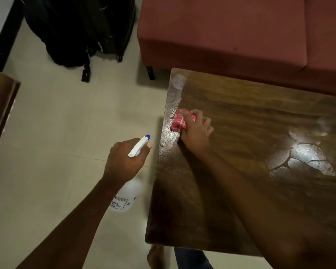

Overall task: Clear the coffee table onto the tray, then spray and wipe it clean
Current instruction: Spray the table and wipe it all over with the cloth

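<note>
While in left hand (pixel 124 159), bottle (pixel 131 191) label (pixel 119 202) "RAYER".

cloth (pixel 179 121) on coffee table (pixel 241 171) left edge | spray bottle (pixel 130 179) left of table | sofa (pixel 231 35) behind

Dark wooden worktop (pixel 241 133): red patterned cloth (pixel 178 121) lies near the 9 o'clock edge. Droplets (pixel 165 141) along that edge. Smeared film (pixel 177 82) at the 11 o'clock corner. Pooled wet patch (pixel 308 158) at 3 o'clock.
</note>
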